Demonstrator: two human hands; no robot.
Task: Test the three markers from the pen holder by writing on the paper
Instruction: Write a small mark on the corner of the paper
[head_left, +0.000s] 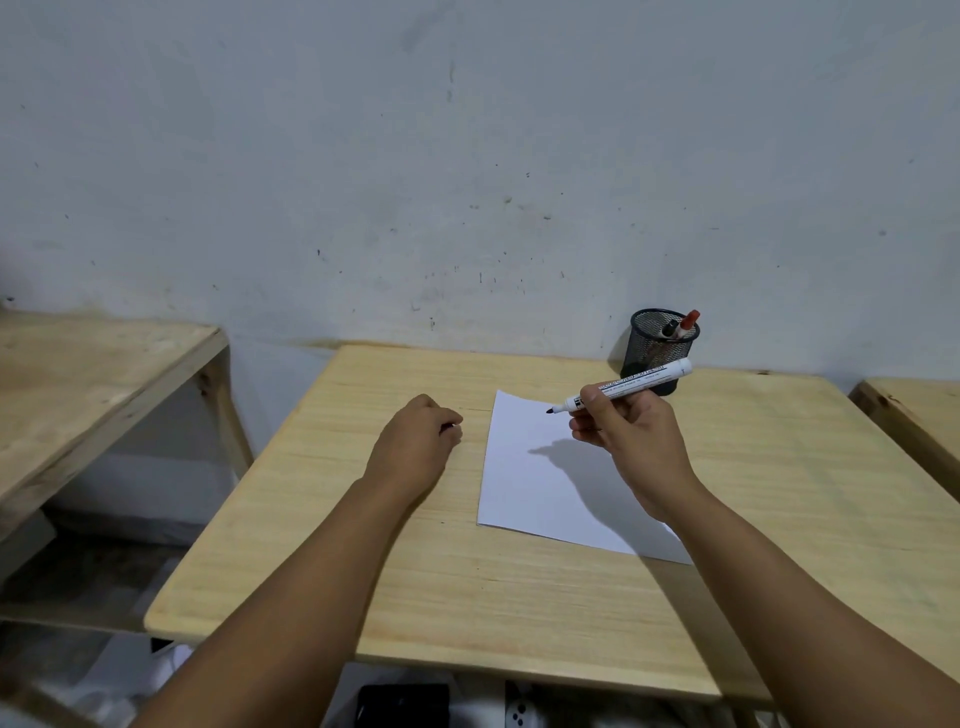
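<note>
Two bare forearms fill the bottom of the view, reaching out over a pale wooden table (519, 597), and here we are right at the start of the writing. The right hand (631, 436) grips an uncapped white-barrelled black marker (623, 391), thumb and fingers curled round the barrel near the nib, the black tip aimed left and poised above the upper part of the paper (530, 488), not touching it as far as the shadow on the sheet suggests. The left hand (421, 439) rests on the table just left of the sheet, fingers curled in; something small and dark seems to be tucked between them, quite possibly the marker's cap, but it is too hidden to call. The paper lies flat and tilted a little, and what shows of it is blank white, no stroke on it yet. Back against the wall stands the black mesh pen holder (655, 353), just beyond the sheet's far corner, with two markers inside: a red-capped marker (689, 320) and a black-capped marker (670, 328) leaning beside it. So, by my reckoning, one marker is out and opened, none tested so far; this first one needs its mark, then it must be capped, and the two in the holder are left to go.
</note>
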